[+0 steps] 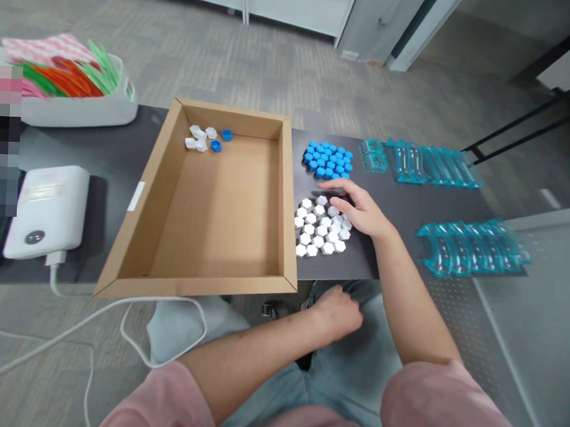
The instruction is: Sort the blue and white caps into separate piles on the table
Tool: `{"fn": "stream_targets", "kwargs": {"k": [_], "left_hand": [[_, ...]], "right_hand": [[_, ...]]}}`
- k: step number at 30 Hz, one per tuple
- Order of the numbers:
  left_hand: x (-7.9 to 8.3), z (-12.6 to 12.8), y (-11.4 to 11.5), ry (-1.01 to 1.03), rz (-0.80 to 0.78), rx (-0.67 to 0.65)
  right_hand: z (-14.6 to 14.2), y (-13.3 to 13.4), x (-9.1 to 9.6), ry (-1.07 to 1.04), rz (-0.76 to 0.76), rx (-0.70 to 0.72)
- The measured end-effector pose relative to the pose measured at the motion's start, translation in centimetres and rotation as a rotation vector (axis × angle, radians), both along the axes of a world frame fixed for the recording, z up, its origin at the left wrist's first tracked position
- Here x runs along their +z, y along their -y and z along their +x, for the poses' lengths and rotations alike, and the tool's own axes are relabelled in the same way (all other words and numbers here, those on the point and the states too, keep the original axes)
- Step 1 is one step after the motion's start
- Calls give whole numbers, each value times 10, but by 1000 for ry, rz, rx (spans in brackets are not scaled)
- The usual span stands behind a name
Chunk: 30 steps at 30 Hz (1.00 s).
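Observation:
My right hand point(363, 207) hovers at the upper right edge of a spread of white hexagonal pieces point(319, 226). Its index finger is stretched out and apart from the thumb, and I see nothing held in it. Just beyond the fingertips is a tight cluster of blue hexagonal pieces point(328, 160). My left hand point(338, 313) rests on my lap below the table edge, fingers curled in, with no object showing. Left of the white pieces stands a shallow cardboard tray point(289, 239). In its far left corner lie several white pieces point(198, 133) and two blue pieces point(227, 135).
Clear teal plastic parts point(472, 247) lie in rows at the table's right end, with smaller teal parts point(374, 156) by the blue cluster. A white bin point(81, 110) of colourful strips and a white device point(49, 209) with a cable point(158, 299) are on the left.

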<state>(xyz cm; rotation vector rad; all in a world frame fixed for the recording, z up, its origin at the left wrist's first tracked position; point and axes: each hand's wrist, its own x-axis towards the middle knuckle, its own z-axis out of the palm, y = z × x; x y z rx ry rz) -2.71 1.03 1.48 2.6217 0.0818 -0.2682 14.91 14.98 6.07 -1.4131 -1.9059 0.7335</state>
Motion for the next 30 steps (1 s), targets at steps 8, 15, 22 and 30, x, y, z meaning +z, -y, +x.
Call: {"fn": "stream_targets", "kwargs": {"k": [8,15,22,30], "left_hand": [[-10,6,6,-15,9,-10],[-12,6,7,-71,-36,-6],[-15,7,7,-85,-74,19],[-11,6,9,-87,-72,-1]], "right_hand": [[-14,4,7,153,25,261],[-21,8,11,174,88,345],[-25,13,18,214,129,356],[-28,17,18,203,183,397]]}}
